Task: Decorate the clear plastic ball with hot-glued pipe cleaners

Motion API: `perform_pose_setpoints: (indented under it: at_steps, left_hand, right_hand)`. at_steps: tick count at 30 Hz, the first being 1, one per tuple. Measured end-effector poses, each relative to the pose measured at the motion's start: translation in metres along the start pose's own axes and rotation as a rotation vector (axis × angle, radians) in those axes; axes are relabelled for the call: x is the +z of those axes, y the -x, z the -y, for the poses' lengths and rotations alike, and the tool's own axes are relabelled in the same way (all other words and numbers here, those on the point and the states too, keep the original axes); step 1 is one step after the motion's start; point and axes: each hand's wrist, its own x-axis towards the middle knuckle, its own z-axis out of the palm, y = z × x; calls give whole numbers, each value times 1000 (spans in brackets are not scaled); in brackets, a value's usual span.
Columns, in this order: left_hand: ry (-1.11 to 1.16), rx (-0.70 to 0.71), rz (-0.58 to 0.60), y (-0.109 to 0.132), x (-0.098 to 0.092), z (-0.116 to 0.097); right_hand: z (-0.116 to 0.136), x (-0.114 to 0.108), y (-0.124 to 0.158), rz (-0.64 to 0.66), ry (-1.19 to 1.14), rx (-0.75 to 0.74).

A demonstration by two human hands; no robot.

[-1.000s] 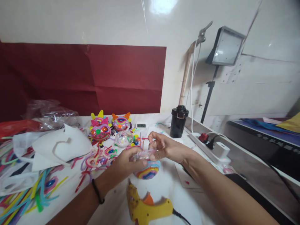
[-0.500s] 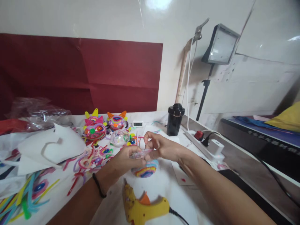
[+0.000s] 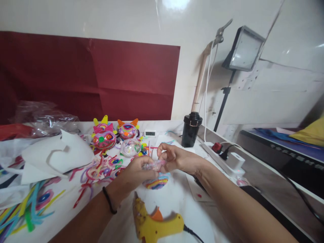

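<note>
A small clear pinkish piece [image 3: 155, 165] is held in the air between both hands, a little above the white table [image 3: 174, 199]. What exactly it is, I cannot tell, because it is small and blurred. The left hand [image 3: 138, 172] comes from 7 o'clock, and its fingers are curled closed around the left end of the piece. The right hand [image 3: 174, 158] comes from 4 o'clock. Its thumb and fingertips are pinched on the right end, and the other fingers are bent in. A black band [image 3: 109, 209] is on the left wrist.

Just under the piece, at 6 o'clock, a striped rainbow dome [image 3: 155, 183] lies on the table. Further at 6 o'clock lies a yellow glue gun [image 3: 154, 226] with its cord. At 11 o'clock stands a clear dome [image 3: 130, 147], and behind it two decorated faces, one pink [image 3: 104, 138] and one with orange ears [image 3: 128, 130]. At 9 o'clock is a heap of coloured strips [image 3: 101, 168], and beyond it a white paper [image 3: 55, 157]. At 1 o'clock stands a black cup [image 3: 191, 130], and at 3 o'clock a white power strip [image 3: 224, 157].
</note>
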Motion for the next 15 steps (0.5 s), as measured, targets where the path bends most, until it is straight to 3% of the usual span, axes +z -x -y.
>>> perform_pose_setpoints:
  at_steps: [10, 15]
  left_hand:
    - [-73, 16, -95, -4, 2, 3]
    - [22, 53, -52, -3, -1, 3]
  right_hand:
    - [2, 10, 0, -24, 8, -76]
    - [1, 4, -1, 2, -30, -85]
